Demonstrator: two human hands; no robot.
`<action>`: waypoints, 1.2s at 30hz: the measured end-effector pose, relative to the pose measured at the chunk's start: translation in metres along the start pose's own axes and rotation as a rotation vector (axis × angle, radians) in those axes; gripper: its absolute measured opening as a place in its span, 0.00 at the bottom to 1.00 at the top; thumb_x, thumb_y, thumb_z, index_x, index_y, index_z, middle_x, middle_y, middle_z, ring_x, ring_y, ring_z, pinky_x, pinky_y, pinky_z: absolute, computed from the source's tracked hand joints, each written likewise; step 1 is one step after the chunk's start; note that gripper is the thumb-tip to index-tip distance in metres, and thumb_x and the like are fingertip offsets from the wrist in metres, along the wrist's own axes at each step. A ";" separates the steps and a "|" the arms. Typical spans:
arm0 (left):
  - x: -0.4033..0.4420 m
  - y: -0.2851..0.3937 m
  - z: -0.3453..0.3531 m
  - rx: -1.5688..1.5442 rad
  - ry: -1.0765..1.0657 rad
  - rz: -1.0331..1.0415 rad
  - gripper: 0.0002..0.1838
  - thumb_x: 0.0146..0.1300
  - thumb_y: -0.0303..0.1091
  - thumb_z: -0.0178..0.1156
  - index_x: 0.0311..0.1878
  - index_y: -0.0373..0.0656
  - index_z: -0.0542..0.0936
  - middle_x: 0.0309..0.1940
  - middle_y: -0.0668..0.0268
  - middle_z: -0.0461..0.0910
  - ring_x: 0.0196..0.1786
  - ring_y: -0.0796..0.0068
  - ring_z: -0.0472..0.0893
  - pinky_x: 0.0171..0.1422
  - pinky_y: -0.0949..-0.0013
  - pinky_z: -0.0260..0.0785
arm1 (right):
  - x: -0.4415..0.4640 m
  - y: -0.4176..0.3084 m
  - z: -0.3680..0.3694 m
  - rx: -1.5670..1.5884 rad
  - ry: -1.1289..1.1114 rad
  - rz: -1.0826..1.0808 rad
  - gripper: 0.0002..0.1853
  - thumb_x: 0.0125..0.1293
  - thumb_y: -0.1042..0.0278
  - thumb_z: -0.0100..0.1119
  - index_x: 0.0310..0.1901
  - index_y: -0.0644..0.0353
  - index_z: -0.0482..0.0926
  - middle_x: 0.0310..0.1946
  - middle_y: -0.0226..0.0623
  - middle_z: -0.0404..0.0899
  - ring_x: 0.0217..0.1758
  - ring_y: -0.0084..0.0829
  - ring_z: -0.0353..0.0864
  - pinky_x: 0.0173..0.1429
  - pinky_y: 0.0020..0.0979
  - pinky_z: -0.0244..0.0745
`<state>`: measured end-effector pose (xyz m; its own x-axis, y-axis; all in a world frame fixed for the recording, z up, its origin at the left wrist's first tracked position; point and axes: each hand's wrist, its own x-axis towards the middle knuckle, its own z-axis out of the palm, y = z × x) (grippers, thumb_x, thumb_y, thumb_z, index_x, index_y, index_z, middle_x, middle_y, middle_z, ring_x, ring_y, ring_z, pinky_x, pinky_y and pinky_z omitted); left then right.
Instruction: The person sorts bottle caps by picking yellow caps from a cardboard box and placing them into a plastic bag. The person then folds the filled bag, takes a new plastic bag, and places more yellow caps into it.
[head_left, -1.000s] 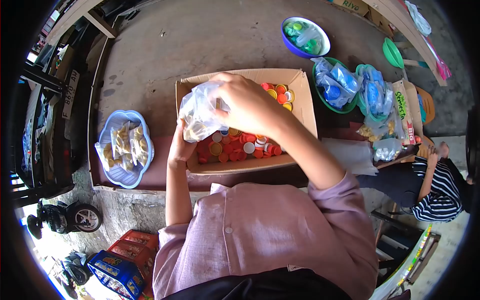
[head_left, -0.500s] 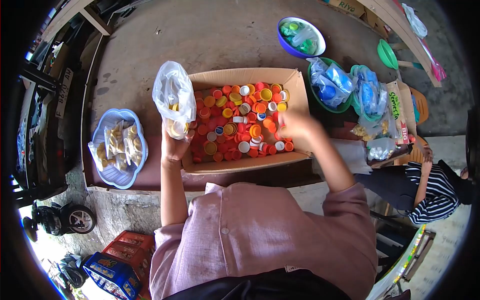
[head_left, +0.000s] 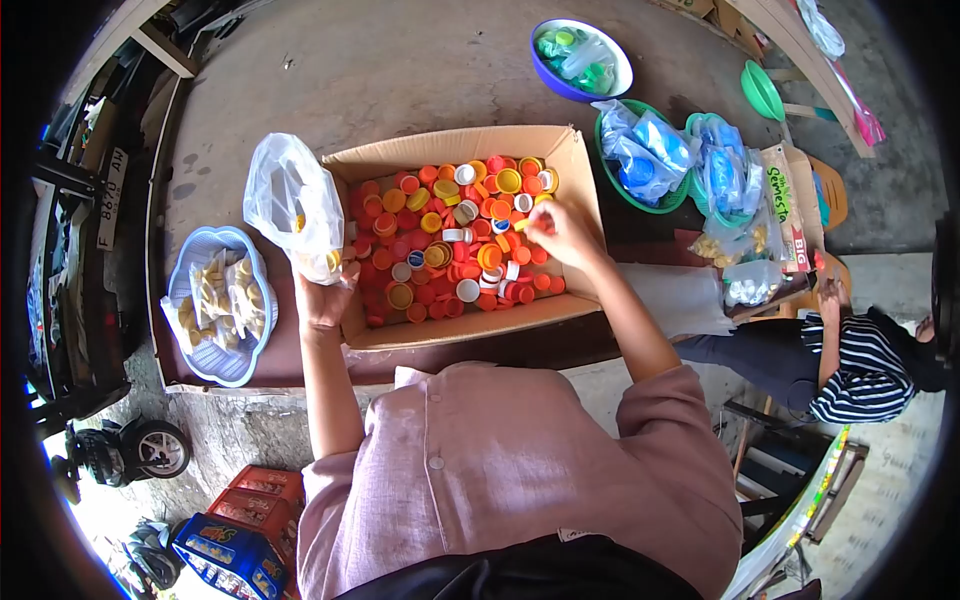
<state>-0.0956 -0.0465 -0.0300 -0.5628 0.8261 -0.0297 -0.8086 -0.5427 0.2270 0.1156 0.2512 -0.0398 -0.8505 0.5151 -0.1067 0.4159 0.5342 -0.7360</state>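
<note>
A cardboard box (head_left: pixel 455 335) holds several red, orange, yellow and white bottle caps (head_left: pixel 440 250). Left of the box, my left hand (head_left: pixel 325 295) grips a clear plastic bag (head_left: pixel 290 195) from below, its open top upward and some yellow caps inside. Over the right part of the box, my right hand (head_left: pixel 562 235) pinches a yellow cap (head_left: pixel 525 222) between its fingertips.
Far left is a light blue basket (head_left: pixel 258 350) of filled bags. At the right are a purple-rimmed bowl (head_left: pixel 545 75), green baskets (head_left: pixel 655 208) with blue bagged items, and a clear plastic sheet (head_left: pixel 670 300). A person in stripes (head_left: pixel 865 370) sits beyond.
My right hand has left the bag, moved right to the caps and closed on a yellow one. My left hand has shifted left and down with the bag, out from over the box.
</note>
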 end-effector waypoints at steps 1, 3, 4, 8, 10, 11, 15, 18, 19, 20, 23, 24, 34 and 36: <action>0.000 0.001 0.001 0.005 -0.001 -0.001 0.33 0.61 0.45 0.49 0.67 0.46 0.53 0.53 0.65 0.68 0.35 0.78 0.67 0.34 0.73 0.62 | 0.000 -0.022 -0.012 -0.043 0.066 -0.049 0.09 0.50 0.68 0.63 0.30 0.59 0.74 0.25 0.38 0.77 0.30 0.35 0.77 0.36 0.33 0.70; 0.000 0.001 0.003 0.006 0.004 -0.013 0.33 0.61 0.45 0.49 0.67 0.46 0.52 0.54 0.64 0.67 0.35 0.77 0.68 0.34 0.72 0.63 | 0.005 -0.017 -0.017 -0.058 0.112 -0.103 0.09 0.51 0.67 0.62 0.31 0.60 0.74 0.31 0.41 0.77 0.32 0.38 0.77 0.38 0.36 0.71; 0.000 0.001 0.002 0.007 -0.005 -0.004 0.33 0.61 0.45 0.49 0.67 0.46 0.52 0.54 0.64 0.67 0.35 0.77 0.68 0.34 0.72 0.63 | 0.005 -0.021 -0.020 -0.057 0.114 -0.104 0.09 0.51 0.67 0.62 0.31 0.60 0.74 0.31 0.41 0.77 0.32 0.38 0.77 0.38 0.36 0.71; 0.001 0.000 0.012 -0.006 0.102 0.005 0.21 0.63 0.49 0.46 0.52 0.46 0.69 0.41 0.67 0.71 0.34 0.72 0.68 0.29 0.71 0.60 | 0.000 -0.030 -0.024 -0.117 0.210 -0.202 0.12 0.54 0.65 0.61 0.37 0.60 0.73 0.41 0.42 0.73 0.43 0.41 0.74 0.46 0.38 0.71; 0.001 0.000 0.011 0.001 0.111 0.005 0.21 0.63 0.49 0.46 0.52 0.46 0.69 0.40 0.67 0.71 0.34 0.72 0.68 0.29 0.71 0.60 | -0.006 -0.031 -0.018 -0.371 0.245 -0.370 0.16 0.53 0.66 0.60 0.44 0.58 0.72 0.43 0.39 0.72 0.51 0.39 0.70 0.51 0.37 0.68; 0.001 0.001 0.010 0.008 0.118 0.005 0.21 0.63 0.49 0.46 0.53 0.46 0.69 0.40 0.67 0.71 0.34 0.72 0.67 0.29 0.71 0.60 | -0.012 -0.041 -0.018 -0.430 0.129 -0.329 0.15 0.52 0.68 0.60 0.43 0.57 0.74 0.43 0.37 0.73 0.46 0.37 0.74 0.48 0.35 0.71; 0.001 0.000 0.003 0.018 0.017 0.016 0.32 0.63 0.44 0.48 0.67 0.45 0.53 0.52 0.65 0.68 0.33 0.79 0.66 0.33 0.75 0.61 | -0.032 -0.047 0.024 -0.180 -0.366 -0.441 0.10 0.51 0.71 0.59 0.38 0.55 0.80 0.45 0.34 0.74 0.36 0.34 0.79 0.41 0.32 0.75; 0.000 0.001 0.003 0.005 -0.007 0.015 0.32 0.63 0.44 0.48 0.67 0.44 0.53 0.51 0.66 0.68 0.33 0.80 0.66 0.32 0.75 0.60 | -0.041 -0.044 0.025 -0.369 -0.456 -0.435 0.07 0.49 0.72 0.57 0.31 0.55 0.81 0.43 0.33 0.74 0.39 0.35 0.78 0.40 0.36 0.73; 0.000 0.001 0.003 0.012 -0.007 0.010 0.31 0.63 0.44 0.48 0.67 0.44 0.53 0.51 0.66 0.68 0.33 0.80 0.66 0.32 0.75 0.60 | -0.039 -0.040 0.021 -0.459 -0.454 -0.438 0.06 0.48 0.73 0.56 0.29 0.55 0.81 0.42 0.33 0.74 0.39 0.35 0.78 0.38 0.38 0.73; 0.001 0.001 0.003 0.018 -0.008 0.003 0.31 0.63 0.44 0.48 0.67 0.44 0.54 0.51 0.66 0.68 0.33 0.80 0.66 0.32 0.76 0.60 | -0.037 -0.036 0.015 -0.520 -0.394 -0.451 0.04 0.45 0.75 0.54 0.23 0.57 0.80 0.40 0.34 0.73 0.37 0.36 0.77 0.38 0.39 0.71; 0.002 0.000 0.008 0.007 0.009 -0.006 0.31 0.63 0.44 0.48 0.67 0.44 0.54 0.51 0.66 0.68 0.33 0.80 0.66 0.32 0.75 0.60 | -0.034 -0.036 0.007 -0.781 -0.243 -0.258 0.05 0.44 0.74 0.54 0.21 0.60 0.80 0.39 0.38 0.73 0.43 0.38 0.72 0.45 0.40 0.69; 0.002 0.000 0.010 0.006 0.011 -0.005 0.31 0.63 0.44 0.48 0.67 0.44 0.54 0.51 0.66 0.68 0.33 0.80 0.66 0.32 0.75 0.60 | -0.038 -0.040 0.008 -0.815 -0.137 -0.323 0.04 0.43 0.75 0.54 0.21 0.59 0.80 0.40 0.40 0.73 0.45 0.38 0.71 0.47 0.39 0.68; 0.002 0.000 0.012 0.007 0.110 -0.004 0.22 0.63 0.49 0.45 0.54 0.45 0.68 0.43 0.64 0.72 0.34 0.70 0.69 0.28 0.72 0.60 | -0.029 -0.059 0.052 -0.432 -0.740 -0.338 0.11 0.53 0.62 0.55 0.33 0.57 0.81 0.32 0.40 0.80 0.40 0.39 0.79 0.38 0.39 0.74; 0.001 0.000 0.012 0.029 0.120 -0.008 0.23 0.63 0.49 0.45 0.54 0.44 0.68 0.44 0.62 0.72 0.35 0.69 0.70 0.29 0.72 0.61 | -0.030 -0.069 0.039 -0.678 -0.724 -0.235 0.10 0.53 0.62 0.55 0.32 0.56 0.82 0.33 0.40 0.80 0.40 0.37 0.79 0.39 0.38 0.73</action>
<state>-0.0945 -0.0441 -0.0186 -0.5740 0.8055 -0.1476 -0.8091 -0.5300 0.2540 0.0995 0.1730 -0.0115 -0.8314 -0.0608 -0.5523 0.1170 0.9526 -0.2809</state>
